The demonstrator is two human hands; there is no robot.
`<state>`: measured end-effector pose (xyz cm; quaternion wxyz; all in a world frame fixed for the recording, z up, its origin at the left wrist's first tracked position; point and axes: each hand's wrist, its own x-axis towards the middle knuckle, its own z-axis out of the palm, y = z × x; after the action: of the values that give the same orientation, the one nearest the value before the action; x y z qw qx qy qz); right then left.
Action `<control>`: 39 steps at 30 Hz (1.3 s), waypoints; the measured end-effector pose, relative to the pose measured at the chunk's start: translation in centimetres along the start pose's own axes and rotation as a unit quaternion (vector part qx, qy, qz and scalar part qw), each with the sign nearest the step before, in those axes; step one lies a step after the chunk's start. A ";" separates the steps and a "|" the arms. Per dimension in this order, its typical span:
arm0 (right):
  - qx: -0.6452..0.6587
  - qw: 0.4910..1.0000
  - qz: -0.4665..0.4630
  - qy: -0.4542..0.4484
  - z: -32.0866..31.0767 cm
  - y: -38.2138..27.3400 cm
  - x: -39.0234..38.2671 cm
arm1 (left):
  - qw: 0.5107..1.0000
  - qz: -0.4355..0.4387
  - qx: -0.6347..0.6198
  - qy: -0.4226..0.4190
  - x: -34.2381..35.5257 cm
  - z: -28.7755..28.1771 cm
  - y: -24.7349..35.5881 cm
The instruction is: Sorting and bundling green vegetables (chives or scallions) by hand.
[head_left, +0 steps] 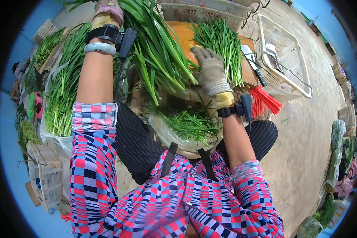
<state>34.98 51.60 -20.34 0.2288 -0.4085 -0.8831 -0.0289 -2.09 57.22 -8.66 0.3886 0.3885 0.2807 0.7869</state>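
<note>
— where's your right hand (pixel 210 71) now?

— flat and open in its glove, pressing a bunch of long green chives (pixel 162 51) against the orange board (pixel 178 33). a trimmed bunch (pixel 222 47) lies just beside it on the same board.

— and the left hand (pixel 107 12)?

— up at the far end of the long leaves. it's mostly out of view, so i can't tell whether it grips them.

— how do they handle?

— light, soft and floppy, i'd judge. they bruise and snap easily, and loose ones slide apart. i'd hold them near the pale stem ends, gathered snugly. cuttings sit in the bowl (pixel 166 137) at my lap.
</note>
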 end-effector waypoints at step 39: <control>0.114 0.939 0.267 -0.187 -3.0 -0.5 -10.5 | 0.962 -0.013 -0.273 -0.006 -0.7 -4.9 2.8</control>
<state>41.67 43.17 -22.09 0.1041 -0.5984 -0.7660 0.2105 -7.00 54.49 -9.53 0.4917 0.2686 0.0576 0.8263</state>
